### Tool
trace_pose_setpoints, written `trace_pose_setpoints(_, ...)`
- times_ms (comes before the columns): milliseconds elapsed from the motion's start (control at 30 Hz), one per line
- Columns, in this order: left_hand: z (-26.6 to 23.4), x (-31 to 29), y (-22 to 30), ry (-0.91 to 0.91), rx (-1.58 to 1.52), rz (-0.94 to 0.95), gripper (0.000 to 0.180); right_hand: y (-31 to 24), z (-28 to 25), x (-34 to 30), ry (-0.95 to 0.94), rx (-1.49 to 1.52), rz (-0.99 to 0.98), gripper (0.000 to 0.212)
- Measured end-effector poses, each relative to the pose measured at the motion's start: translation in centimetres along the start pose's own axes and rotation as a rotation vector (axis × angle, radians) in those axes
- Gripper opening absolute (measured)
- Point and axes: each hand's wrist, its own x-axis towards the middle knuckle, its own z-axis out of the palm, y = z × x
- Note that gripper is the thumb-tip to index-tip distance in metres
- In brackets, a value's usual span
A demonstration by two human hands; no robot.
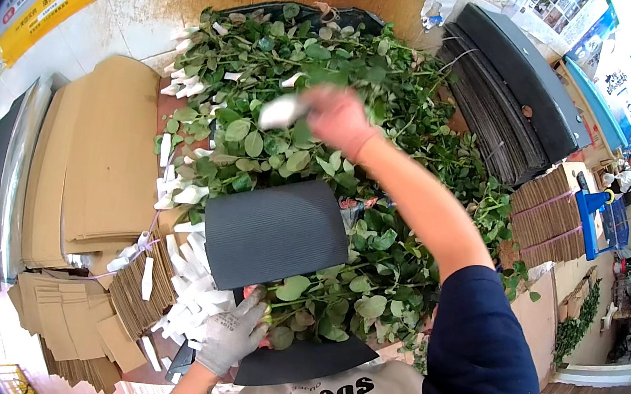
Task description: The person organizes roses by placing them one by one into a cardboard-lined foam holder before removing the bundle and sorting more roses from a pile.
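My left hand (231, 338), in a pale grey glove, has its fingers bent against a few reddish rose heads, largely hidden under the hand and leaves. Beside it, leafy rose stems (348, 304) lie between a dark ribbed sheet (277, 232) above and a black sheet (307, 361) near my body. Motion blurs my right hand (339, 121), which looks pinkish, raised over the heap of leafy stems (304, 57). A white sleeve-like piece (282, 112) sticks out of its fingers to the left; whether a bloom is inside cannot be seen.
White sleeves (194, 297) are piled left of the ribbed sheet. Brown cardboard sheets (109, 158) stand at the left, with smaller pieces (69, 315) below. A stack of dark sheets (502, 94) leans at the back right, near bundled cardboard (549, 216). Another person (626, 174) is far right.
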Motion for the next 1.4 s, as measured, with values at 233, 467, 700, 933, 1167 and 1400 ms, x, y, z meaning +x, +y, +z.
trace_pose_setpoints(233,-0.2,-0.5,0.2,-0.015,-0.041,-0.023,0.041,15.9,-25.8,-1.4,1.318,0.531,0.006,0.019)
trace_pose_setpoints(467,0.7,0.4,-0.1,-0.015,-0.060,0.004,0.044,30.2,-35.0,-12.2,0.977,0.626,0.217,0.013)
trace_pose_setpoints(700,0.0,-0.3,0.5,0.032,-0.040,0.023,0.042,27.0,-30.8,-11.7,0.837,1.084,0.359,0.019)
trace_pose_setpoints(933,0.8,-0.6,-0.3,0.001,-0.066,0.003,0.046,26.2,-31.9,-9.3,0.974,0.089,0.329,0.031)
trace_pose_setpoints(1167,1.8,-0.8,-0.9,0.073,-0.139,0.019,0.044,23.1,-26.9,-3.2,0.810,0.955,0.395,0.030)
trace_pose_setpoints(1400,5.8,-2.8,-2.6,0.296,0.150,0.101,0.045,26.5,-19.9,8.5,0.595,0.548,0.234,0.035)
